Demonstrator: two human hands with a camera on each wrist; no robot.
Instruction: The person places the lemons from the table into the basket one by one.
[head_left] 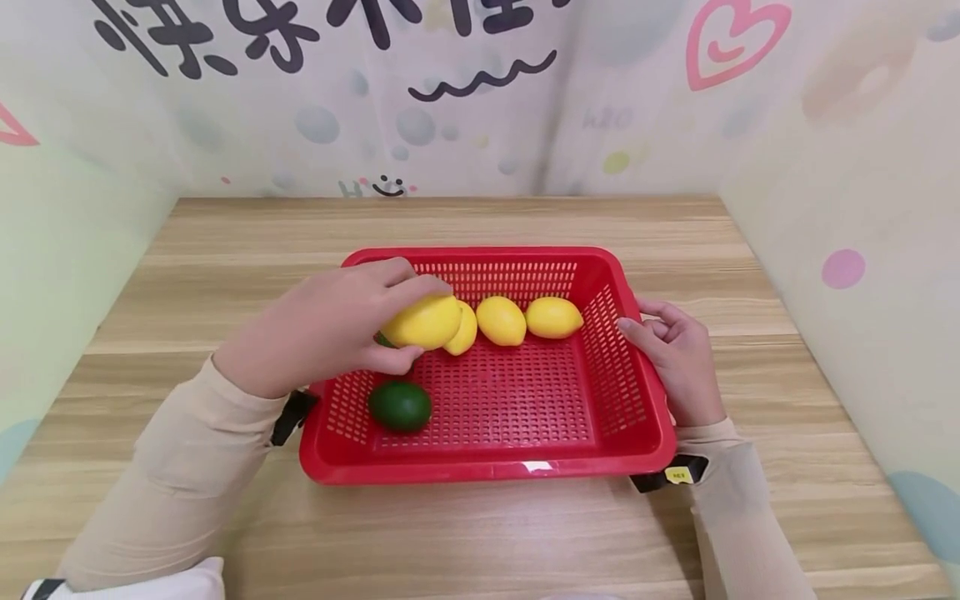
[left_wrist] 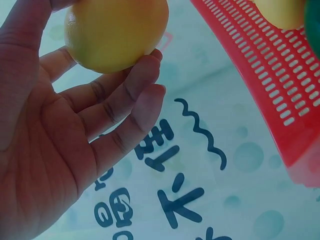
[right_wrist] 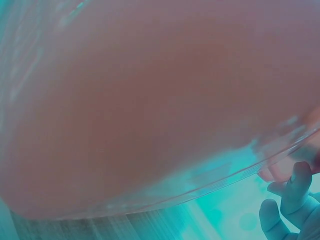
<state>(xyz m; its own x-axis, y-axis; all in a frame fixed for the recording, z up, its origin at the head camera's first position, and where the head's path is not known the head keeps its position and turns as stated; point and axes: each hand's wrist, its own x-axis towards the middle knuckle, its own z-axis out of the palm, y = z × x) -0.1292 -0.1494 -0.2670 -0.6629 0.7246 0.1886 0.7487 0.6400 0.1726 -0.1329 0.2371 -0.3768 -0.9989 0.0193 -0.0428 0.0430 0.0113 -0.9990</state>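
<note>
My left hand (head_left: 341,325) grips a yellow lemon (head_left: 423,323) over the left part of a red plastic basket (head_left: 487,471). In the left wrist view the lemon (left_wrist: 117,35) sits between thumb and curled fingers. Several more lemons line the basket's back wall, among them a middle lemon (head_left: 501,321) and a right-hand lemon (head_left: 553,317). A dark green lime-like fruit (head_left: 400,406) lies at the front left inside. Another bit of green shows below my left hand, mostly hidden. My right hand (head_left: 684,358) holds the basket's right rim, thumb on top.
The basket stands on a wood-grain table (head_left: 480,542). A printed wall (head_left: 480,142) with black writing rises behind the table, and side walls flank it. A pale rounded edge (head_left: 581,597) just shows at the bottom. Basket plastic fills most of the right wrist view.
</note>
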